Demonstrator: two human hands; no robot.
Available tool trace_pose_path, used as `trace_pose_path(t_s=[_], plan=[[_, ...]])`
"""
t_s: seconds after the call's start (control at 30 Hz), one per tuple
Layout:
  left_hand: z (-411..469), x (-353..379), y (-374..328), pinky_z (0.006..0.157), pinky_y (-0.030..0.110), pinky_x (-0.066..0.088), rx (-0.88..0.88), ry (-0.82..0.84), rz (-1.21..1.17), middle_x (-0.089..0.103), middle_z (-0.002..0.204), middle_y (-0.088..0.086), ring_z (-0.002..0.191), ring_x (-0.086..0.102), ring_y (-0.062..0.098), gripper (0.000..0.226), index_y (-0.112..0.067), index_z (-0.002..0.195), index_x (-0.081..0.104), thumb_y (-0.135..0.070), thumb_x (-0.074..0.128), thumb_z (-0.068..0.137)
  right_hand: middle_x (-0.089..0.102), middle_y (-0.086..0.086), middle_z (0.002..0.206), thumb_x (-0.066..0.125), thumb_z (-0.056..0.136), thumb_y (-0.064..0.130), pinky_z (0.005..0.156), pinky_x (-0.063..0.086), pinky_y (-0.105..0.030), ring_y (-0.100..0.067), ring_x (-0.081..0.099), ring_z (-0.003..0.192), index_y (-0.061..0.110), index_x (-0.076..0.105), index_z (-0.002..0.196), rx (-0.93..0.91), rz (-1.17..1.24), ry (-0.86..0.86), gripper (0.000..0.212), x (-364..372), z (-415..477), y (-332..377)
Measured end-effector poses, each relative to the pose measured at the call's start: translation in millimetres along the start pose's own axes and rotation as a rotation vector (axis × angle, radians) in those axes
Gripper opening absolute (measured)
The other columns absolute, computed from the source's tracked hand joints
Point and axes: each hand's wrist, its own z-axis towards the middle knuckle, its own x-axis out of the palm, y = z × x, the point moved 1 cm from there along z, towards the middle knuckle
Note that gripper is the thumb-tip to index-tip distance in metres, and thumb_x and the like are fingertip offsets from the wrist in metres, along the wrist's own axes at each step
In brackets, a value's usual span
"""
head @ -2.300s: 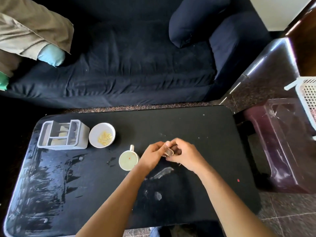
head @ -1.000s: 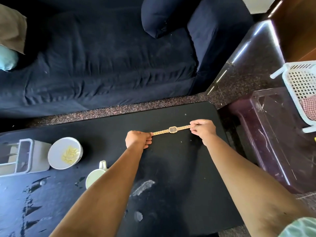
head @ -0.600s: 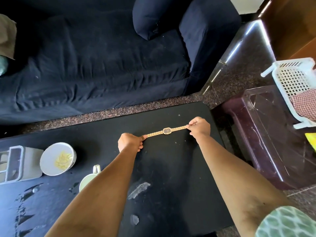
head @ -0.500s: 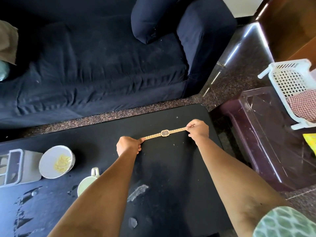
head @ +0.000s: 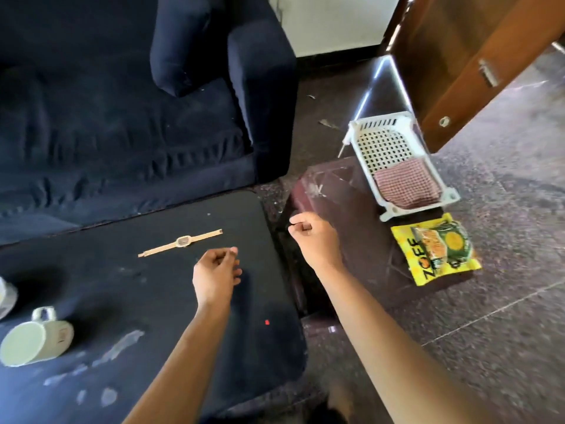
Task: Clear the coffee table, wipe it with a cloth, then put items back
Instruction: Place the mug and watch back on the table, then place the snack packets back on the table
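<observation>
Although both hands are in view, neither holds anything. The left hand [head: 217, 270] hovers over the counter [head: 122, 286] with its fingers curled toward the thumb. The right hand [head: 312, 237] is drawn into a loose fist past the counter's right edge, above a dark stool [head: 336, 191].

The gold watch [head: 183, 241] lies flat on the counter with its strap stretched straight. It is just beyond the left hand and not touching it. A mug [head: 36, 338] stands well apart near the left edge. Pale smears [head: 119, 347] mark the surface nearer the camera.

Assessment: the watch looks light. Its linked metal strap should drape limply and slide readily on the smooth top. The glass face is the fragile part, so any hold belongs on the case sides or on the two strap ends, not on the face.

On the stool sits a white basket [head: 380, 121] holding a checked cloth [head: 406, 188], with a yellow packet [head: 437, 249] just beside it. The packet is probably soft and crinkly, and best pinched at a sealed edge.
</observation>
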Motion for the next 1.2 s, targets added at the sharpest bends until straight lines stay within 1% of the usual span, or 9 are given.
trace_pose_path(t_s=[0.17, 0.3, 0.4, 0.5, 0.63, 0.83, 1.0, 1.1, 1.2], plan=[[-71.6, 135.1, 12.2, 0.065, 0.032, 0.05, 0.024, 0.26, 0.051, 0.065, 0.074, -0.001, 0.067, 0.06, 0.014, 0.006, -0.016, 0.092, 0.067, -0.02, 0.067, 0.088, 0.067, 0.003, 0.084, 0.067, 0.084, 0.01, 0.071, 0.046, -0.019, -0.011, 0.062, 0.075, 0.016, 0.07, 0.091, -0.103, -0.087, -0.154, 0.009, -146.7, 0.5, -33.0], [-100.7, 212.2, 35.5, 0.069, 0.029, 0.042, -0.079, 0.424, 0.114, 0.063, 0.082, 0.001, 0.069, 0.054, 0.013, 0.025, -0.01, 0.109, 0.062, -0.018, 0.068, 0.087, 0.07, -0.006, 0.098, 0.056, 0.082, -0.006, 0.085, 0.049, -0.032, -0.021, 0.064, 0.091, 0.012, 0.07, 0.096, -0.073, -0.242, -0.225, 0.027, -232.4, 16.5, -78.1], [-108.4, 243.6, 50.6, 0.061, 0.026, 0.041, -0.214, 0.474, 0.166, 0.062, 0.08, 0.002, 0.068, 0.054, 0.014, 0.035, -0.009, 0.117, 0.056, -0.015, 0.069, 0.086, 0.059, -0.008, 0.125, 0.054, 0.08, -0.008, 0.101, 0.038, -0.034, -0.026, 0.052, 0.119, 0.013, 0.063, 0.118, -0.133, -0.513, 0.073, 0.045, -270.7, 35.8, -96.3], [-110.4, 264.5, 54.9, 0.071, 0.034, 0.048, -0.171, 0.455, 0.251, 0.066, 0.081, -0.001, 0.08, 0.063, 0.022, 0.047, -0.011, 0.122, 0.054, -0.02, 0.075, 0.08, 0.03, -0.004, 0.152, 0.066, 0.083, 0.015, 0.112, 0.025, -0.035, -0.022, 0.027, 0.139, 0.026, 0.03, 0.147, -0.121, -0.881, 0.541, 0.074, -285.1, 54.3, -98.3], [-118.2, 287.1, 50.1, 0.082, 0.041, 0.054, -0.118, 0.421, 0.311, 0.07, 0.089, 0.0, 0.096, 0.067, 0.026, 0.05, -0.015, 0.12, 0.057, -0.026, 0.077, 0.075, 0.026, -0.004, 0.154, 0.073, 0.078, 0.039, 0.112, 0.024, -0.04, -0.023, 0.024, 0.14, 0.028, 0.021, 0.149, -0.154, -1.124, 0.632, 0.088, -283.8, 73.6, -103.8], [-124.5, 307.3, 44.1, 0.078, 0.042, 0.057, -0.07, 0.321, 0.404, 0.071, 0.089, 0.006, 0.088, 0.068, 0.026, 0.01, -0.022, 0.084, 0.063, -0.028, 0.071, 0.082, 0.044, -0.008, 0.137, 0.075, 0.075, 0.041, 0.097, 0.039, -0.034, -0.024, 0.042, 0.124, 0.011, 0.041, 0.138, -0.095, -0.964, 0.564, 0.078, -293.5, 81.0, -110.5], [-136.5, 308.4, 33.6, 0.07, 0.033, 0.05, 0.017, 0.307, 0.453, 0.066, 0.089, 0.004, 0.086, 0.063, 0.026, 0.016, -0.014, 0.089, 0.059, -0.029, 0.064, 0.088, 0.048, -0.005, 0.133, 0.078, 0.072, 0.039, 0.083, 0.043, -0.032, -0.022, 0.051, 0.112, 0.01, 0.042, 0.133, 0.005, -0.734, 0.425, 0.076, -304.6, 76.9, -113.4], [-146.0, 297.8, 27.2, 0.066, 0.034, 0.048, 0.032, 0.369, 0.286, 0.061, 0.083, 0.001, 0.075, 0.058, 0.021, 0.011, -0.016, 0.087, 0.052, -0.025, 0.057, 0.093, 0.061, -0.003, 0.114, 0.076, 0.074, 0.033, 0.068, 0.045, -0.031, -0.02, 0.059, 0.093, 0.015, 0.042, 0.126, 0.061, -0.608, 0.365, 0.065, -310.0, 71.7, -106.1], [-150.7, 271.4, 20.4, 0.06, 0.026, 0.037, 0.016, 0.409, 0.107, 0.054, 0.074, -0.004, 0.069, 0.048, 0.012, 0.016, -0.018, 0.081, 0.045, -0.017, 0.05, 0.096, 0.064, -0.004, 0.101, 0.075, 0.075, 0.033, 0.073, 0.051, -0.036, -0.022, 0.062, 0.085, 0.018, 0.043, 0.112, 0.041, -0.556, 0.313, 0.051, -305.9, 62.4, -91.3]])
